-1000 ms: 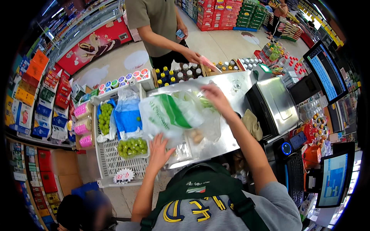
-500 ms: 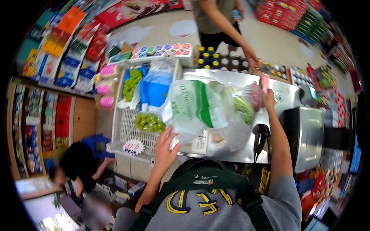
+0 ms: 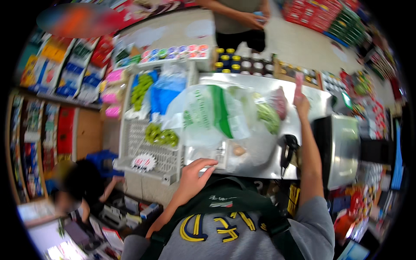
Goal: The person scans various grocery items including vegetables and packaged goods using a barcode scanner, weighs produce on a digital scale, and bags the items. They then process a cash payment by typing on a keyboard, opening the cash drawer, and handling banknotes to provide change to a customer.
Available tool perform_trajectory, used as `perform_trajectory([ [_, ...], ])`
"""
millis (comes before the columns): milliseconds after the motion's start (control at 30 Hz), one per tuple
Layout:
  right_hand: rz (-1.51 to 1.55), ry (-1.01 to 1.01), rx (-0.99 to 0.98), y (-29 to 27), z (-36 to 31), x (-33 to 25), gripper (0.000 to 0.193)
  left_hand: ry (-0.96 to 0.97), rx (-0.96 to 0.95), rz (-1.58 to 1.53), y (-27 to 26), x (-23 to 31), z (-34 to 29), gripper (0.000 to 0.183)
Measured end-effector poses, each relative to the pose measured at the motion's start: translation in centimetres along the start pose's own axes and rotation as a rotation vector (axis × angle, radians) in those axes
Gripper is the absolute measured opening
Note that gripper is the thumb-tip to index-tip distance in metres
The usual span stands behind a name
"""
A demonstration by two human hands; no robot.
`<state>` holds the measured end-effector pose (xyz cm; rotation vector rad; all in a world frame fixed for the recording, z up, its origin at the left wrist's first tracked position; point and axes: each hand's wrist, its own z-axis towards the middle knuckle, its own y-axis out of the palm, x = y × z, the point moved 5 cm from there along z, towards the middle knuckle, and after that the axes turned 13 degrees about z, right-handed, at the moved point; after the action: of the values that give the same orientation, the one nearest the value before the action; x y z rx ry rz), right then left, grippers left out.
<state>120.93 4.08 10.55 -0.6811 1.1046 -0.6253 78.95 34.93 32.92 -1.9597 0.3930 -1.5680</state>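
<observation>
My right hand (image 3: 302, 106) is stretched out over the far right of the steel counter (image 3: 316, 97), closed on a pink banknote (image 3: 299, 83). At the counter's near edge my left hand (image 3: 196, 174) is open and holds nothing, its fingers close to a clear plastic bag with a white label (image 3: 221, 156). A round brownish item (image 3: 238, 150) lies beside that label, its kind unclear. Farther in, a white and green plastic bag (image 3: 206, 115) covers much of the counter. To its right are a bagged green vegetable (image 3: 268, 116) and a bagged purplish item (image 3: 279, 103).
A black handheld scanner (image 3: 288, 149) lies left of my right forearm. Left of the counter stands a white crate (image 3: 173, 158) with green grapes (image 3: 160, 135) and blue bags. Bottles (image 3: 227, 60) line the far edge. Beyond them stands a person (image 3: 236, 19) with hands together.
The person across the counter has let go of the banknote and drawn the hand back. The note stays in my right hand. My left hand has moved right and nearer the counter's edge.
</observation>
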Motion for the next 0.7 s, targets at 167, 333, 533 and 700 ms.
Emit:
perform_trajectory([
  [167, 1.554, 0.506, 0.113, -8.1, -10.0, -17.9, 0.029, -0.053, -0.487, -0.670, 7.2, 1.4, 2.4, 0.034],
  [333, 1.685, 0.481, 0.360, -13.5, -21.1, -27.2, 0.026, -0.082, -0.536, -1.037, 12.4, 5.5, 4.4, 0.035],
  [533, 1.670, 0.533, 0.567, -18.5, -31.0, -26.8, 0.035, -0.082, -0.678, -1.013, 14.8, 7.2, 1.6, 0.012],
  [700, 1.467, 0.577, 0.520, -26.6, -36.5, -24.8, 0.026, 0.095, -0.782, -0.832, 15.5, 7.6, -0.7, 0.014],
])
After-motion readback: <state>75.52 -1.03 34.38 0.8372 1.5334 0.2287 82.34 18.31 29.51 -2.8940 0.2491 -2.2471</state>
